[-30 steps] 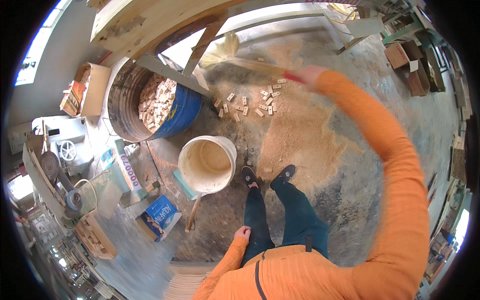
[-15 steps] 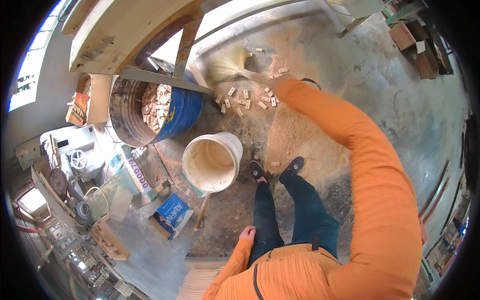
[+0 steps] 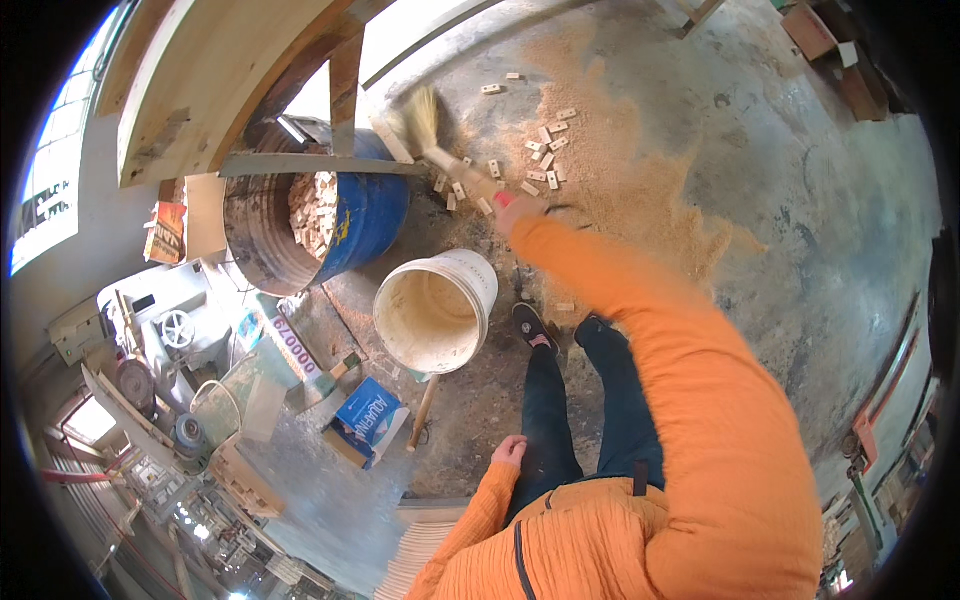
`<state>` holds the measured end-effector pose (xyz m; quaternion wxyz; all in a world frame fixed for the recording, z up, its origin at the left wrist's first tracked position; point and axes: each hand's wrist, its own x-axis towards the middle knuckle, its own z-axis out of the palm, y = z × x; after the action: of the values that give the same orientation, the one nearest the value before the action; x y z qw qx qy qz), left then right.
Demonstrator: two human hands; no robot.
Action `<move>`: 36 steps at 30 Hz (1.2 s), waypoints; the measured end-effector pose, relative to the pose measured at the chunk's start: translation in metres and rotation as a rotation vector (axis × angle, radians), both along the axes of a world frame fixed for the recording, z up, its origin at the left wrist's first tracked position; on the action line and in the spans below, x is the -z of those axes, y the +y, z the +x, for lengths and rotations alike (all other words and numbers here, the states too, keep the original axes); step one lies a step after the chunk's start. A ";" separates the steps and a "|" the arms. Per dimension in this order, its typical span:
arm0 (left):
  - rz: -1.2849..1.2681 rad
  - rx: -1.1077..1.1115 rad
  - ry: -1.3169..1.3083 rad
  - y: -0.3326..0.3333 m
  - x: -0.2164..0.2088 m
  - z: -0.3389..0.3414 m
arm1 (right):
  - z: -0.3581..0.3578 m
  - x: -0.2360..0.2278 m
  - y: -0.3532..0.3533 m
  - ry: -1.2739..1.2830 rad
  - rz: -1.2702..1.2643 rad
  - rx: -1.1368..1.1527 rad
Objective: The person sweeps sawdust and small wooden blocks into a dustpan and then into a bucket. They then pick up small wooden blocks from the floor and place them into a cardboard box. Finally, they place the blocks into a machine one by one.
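Note:
My right hand point(image 3: 518, 212) is closed round the handle of a straw broom point(image 3: 427, 125), arm stretched forward. The blurred bristles are at the floor beside the wooden frame, beyond the blue drum. Small drilled wooden blocks point(image 3: 540, 160) lie scattered to the right of the broom, among sawdust point(image 3: 640, 190). Close to my left thigh hangs my left hand point(image 3: 510, 450), its fingers loosely curled with nothing visible in them. A white bucket point(image 3: 486, 300) stands between the drum and my feet, and its visible inside holds no blocks.
A blue metal drum point(image 3: 375, 215) with many wooden blocks stands at the left under a wooden frame point(image 3: 300, 165). Nearer me are a blue carton point(image 3: 368, 420), a wooden handle point(image 3: 423, 412) and a machine with a handwheel point(image 3: 177, 328). Cardboard boxes point(image 3: 860, 85) stand far right.
My right hand has moved left and closer to me, with the broom still in it. The bristles have shifted slightly left. Several blocks lie differently, and the whole view has shifted a little.

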<state>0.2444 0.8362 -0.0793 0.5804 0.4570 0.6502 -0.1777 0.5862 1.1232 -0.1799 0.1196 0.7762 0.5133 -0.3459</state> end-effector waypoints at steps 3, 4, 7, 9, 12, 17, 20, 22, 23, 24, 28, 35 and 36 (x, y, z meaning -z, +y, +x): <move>-0.029 -0.089 0.053 -0.005 -0.003 -0.006 | 0.040 -0.076 0.024 -0.286 -0.069 -0.758; -0.010 -0.038 0.057 -0.004 -0.006 -0.006 | 0.054 -0.094 0.024 -0.185 -0.085 -0.505; 0.040 0.079 0.058 -0.007 -0.011 0.000 | 0.079 -0.126 0.021 0.061 -0.059 0.029; 0.062 0.101 0.065 -0.008 -0.015 0.002 | 0.069 -0.135 0.015 0.146 0.007 0.088; 0.070 0.036 0.037 -0.006 -0.019 0.003 | 0.037 -0.121 0.014 0.258 0.027 0.218; 0.045 -0.081 -0.009 0.018 -0.016 0.002 | 0.019 -0.064 0.007 0.083 -0.025 -0.287; 0.048 -0.099 -0.043 0.020 -0.016 0.000 | 0.039 -0.117 0.012 -0.116 -0.179 -0.562; 0.099 -0.058 -0.077 0.019 -0.017 0.002 | 0.071 -0.164 0.004 -0.091 -0.065 -0.203; 0.121 -0.039 -0.092 0.017 -0.018 0.000 | 0.091 -0.200 0.004 -0.103 -0.140 -0.336; 0.122 -0.054 -0.112 0.017 -0.019 0.001 | 0.114 -0.242 0.003 -0.119 -0.221 -0.464; 0.139 -0.067 -0.151 0.015 -0.022 0.005 | 0.177 -0.370 -0.047 0.132 -0.223 -0.123; 0.058 -0.153 -0.048 0.000 -0.008 -0.017 | 0.182 -0.279 -0.041 0.121 0.163 -0.005; 0.060 -0.164 -0.034 -0.003 -0.007 -0.019 | 0.166 -0.242 -0.022 0.104 0.128 0.064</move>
<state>0.2251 0.8327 -0.0728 0.5902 0.4222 0.6805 -0.1021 0.7524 1.1013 0.0623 0.0319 0.7794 0.5147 -0.3559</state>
